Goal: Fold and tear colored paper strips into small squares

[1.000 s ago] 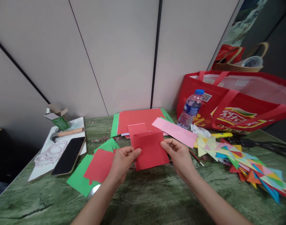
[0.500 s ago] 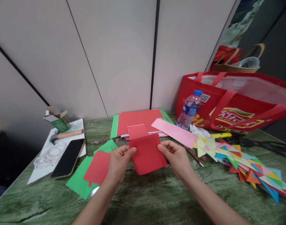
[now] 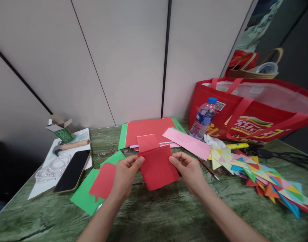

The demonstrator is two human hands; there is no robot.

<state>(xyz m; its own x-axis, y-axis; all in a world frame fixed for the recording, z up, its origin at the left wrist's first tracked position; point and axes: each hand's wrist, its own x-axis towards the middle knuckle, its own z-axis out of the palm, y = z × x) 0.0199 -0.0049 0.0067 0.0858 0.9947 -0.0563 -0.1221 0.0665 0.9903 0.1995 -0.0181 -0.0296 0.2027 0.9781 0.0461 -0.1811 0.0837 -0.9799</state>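
Note:
A squarish piece of red paper [image 3: 159,169], seemingly folded, is held up over the table, tilted a little. My left hand [image 3: 127,173] pinches its left edge between thumb and fingers. On the opposite edge, my right hand [image 3: 186,168] grips it the same way. Behind it lies a smaller red paper piece [image 3: 147,142], on a stack of red sheets [image 3: 149,127] with green ones at the sides. Left of my left hand, another red piece [image 3: 103,179] rests on green paper [image 3: 83,195]. A pink strip [image 3: 186,143] lies to the right of the stack.
On the left are a black phone [image 3: 73,169], a hammer [image 3: 73,145], clear beads [image 3: 53,167] and a small green box [image 3: 64,132]. At right stand a water bottle [image 3: 203,119] and a red bag [image 3: 244,111], with colourful folded paper [image 3: 265,174] in front.
The red paper's upper edges have come closer together, and its lower edge sits slightly lower. Both hands keep their pinch, with barely any shift. The view has moved very slightly.

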